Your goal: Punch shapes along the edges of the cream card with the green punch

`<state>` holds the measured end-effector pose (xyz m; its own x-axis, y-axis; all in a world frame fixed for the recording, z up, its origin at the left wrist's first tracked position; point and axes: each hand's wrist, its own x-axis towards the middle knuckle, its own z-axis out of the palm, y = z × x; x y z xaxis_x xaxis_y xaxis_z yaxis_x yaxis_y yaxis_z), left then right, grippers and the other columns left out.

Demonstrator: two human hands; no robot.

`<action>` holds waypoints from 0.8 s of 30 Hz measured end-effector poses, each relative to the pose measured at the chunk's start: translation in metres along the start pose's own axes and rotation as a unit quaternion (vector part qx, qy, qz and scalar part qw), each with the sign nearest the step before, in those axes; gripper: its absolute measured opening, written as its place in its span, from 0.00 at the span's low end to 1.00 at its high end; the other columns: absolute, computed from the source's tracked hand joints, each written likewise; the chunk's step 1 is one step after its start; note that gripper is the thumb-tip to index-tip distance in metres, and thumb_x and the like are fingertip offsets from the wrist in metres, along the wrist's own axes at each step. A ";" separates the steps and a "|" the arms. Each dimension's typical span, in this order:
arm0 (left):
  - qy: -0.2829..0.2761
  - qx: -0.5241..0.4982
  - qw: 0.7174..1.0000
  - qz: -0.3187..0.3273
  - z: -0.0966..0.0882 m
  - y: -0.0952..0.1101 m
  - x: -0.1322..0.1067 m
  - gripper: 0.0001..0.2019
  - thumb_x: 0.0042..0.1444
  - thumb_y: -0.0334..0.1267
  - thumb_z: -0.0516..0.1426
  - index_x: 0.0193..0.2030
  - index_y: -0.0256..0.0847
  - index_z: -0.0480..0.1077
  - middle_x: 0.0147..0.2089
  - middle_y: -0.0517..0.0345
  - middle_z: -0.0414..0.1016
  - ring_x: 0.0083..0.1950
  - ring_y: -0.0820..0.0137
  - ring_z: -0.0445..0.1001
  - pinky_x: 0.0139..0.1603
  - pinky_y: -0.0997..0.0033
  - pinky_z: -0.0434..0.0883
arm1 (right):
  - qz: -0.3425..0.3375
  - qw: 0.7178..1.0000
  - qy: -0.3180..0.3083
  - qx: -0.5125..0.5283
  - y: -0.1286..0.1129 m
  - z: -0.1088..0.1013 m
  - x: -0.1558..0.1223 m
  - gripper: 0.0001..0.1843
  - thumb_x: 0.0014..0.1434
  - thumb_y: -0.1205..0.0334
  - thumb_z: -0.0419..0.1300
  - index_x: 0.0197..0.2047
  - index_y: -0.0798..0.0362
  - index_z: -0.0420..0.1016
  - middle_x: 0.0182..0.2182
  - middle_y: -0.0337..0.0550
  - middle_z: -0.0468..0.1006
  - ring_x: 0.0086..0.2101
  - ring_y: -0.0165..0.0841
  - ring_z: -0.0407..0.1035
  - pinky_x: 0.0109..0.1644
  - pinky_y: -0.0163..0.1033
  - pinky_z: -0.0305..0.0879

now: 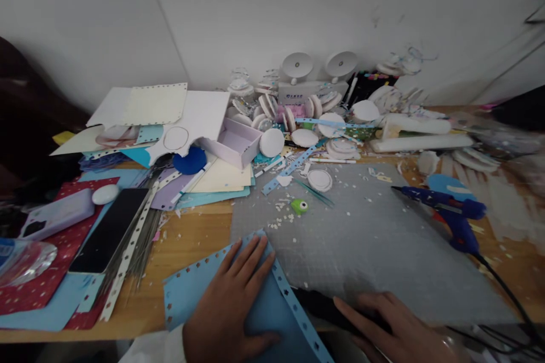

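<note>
My left hand point(238, 300) lies flat with fingers stretched out on a sheet of blue paper point(200, 278), pressing it near the table's front edge. Small star-shaped holes run along the sheet's top, left and right borders. On the right, a narrow punched strip point(293, 302) appears partly separated from the sheet. My right hand point(395, 323), somewhat blurred, grips black scissors point(323, 309) whose tip meets the strip's outer side; the blades are mostly hidden. Beyond the sheet, a small green craft punch point(299, 206) sits among white paper bits.
A grey cutting mat point(361, 244) covers the middle. On its right lies a blue glue gun point(447, 210) with a trailing cord. White discs point(271, 142) and an open box point(238, 142) crowd the back. A phone point(108, 232) and a bottle point(25, 261) lie left.
</note>
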<state>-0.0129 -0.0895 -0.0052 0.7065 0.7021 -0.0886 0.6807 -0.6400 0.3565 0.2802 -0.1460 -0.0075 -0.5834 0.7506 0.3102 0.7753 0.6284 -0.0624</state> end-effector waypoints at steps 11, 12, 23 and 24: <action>0.008 0.015 1.000 0.010 0.000 -0.001 0.001 0.50 0.47 0.60 0.58 0.69 0.41 0.38 0.71 0.47 0.35 0.70 0.49 0.41 0.66 0.43 0.45 | 0.069 0.995 0.006 0.065 -0.009 0.020 0.020 0.20 0.64 0.62 0.49 0.58 0.51 0.67 0.36 0.50 0.72 0.35 0.35 0.71 0.34 0.38 0.73; 0.011 0.014 1.000 0.011 0.000 -0.001 0.001 0.50 0.47 0.60 0.58 0.69 0.41 0.39 0.71 0.48 0.36 0.70 0.49 0.42 0.66 0.43 0.46 | 0.072 0.995 0.006 0.068 -0.010 0.020 0.022 0.20 0.63 0.63 0.50 0.58 0.52 0.67 0.37 0.50 0.72 0.35 0.35 0.71 0.35 0.39 0.72; 0.036 0.032 0.999 0.002 0.004 -0.002 0.000 0.49 0.49 0.61 0.56 0.69 0.40 0.37 0.71 0.46 0.34 0.70 0.48 0.41 0.66 0.43 0.46 | 0.085 0.987 -0.021 0.135 -0.006 0.024 0.031 0.22 0.63 0.66 0.51 0.61 0.52 0.62 0.40 0.51 0.69 0.39 0.37 0.68 0.39 0.43 0.71; 0.038 0.029 0.999 0.005 0.004 -0.003 0.001 0.49 0.49 0.61 0.56 0.69 0.40 0.37 0.71 0.46 0.36 0.70 0.48 0.42 0.66 0.43 0.46 | 0.076 0.986 -0.031 0.145 -0.004 0.023 0.031 0.23 0.63 0.66 0.52 0.61 0.51 0.62 0.40 0.50 0.69 0.39 0.37 0.68 0.40 0.42 0.71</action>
<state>-0.0135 -0.0887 -0.0102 0.6977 0.7163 -0.0140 0.6856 -0.6619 0.3030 0.2535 -0.1208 -0.0192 -0.4858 0.8462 0.2188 0.7585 0.5325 -0.3756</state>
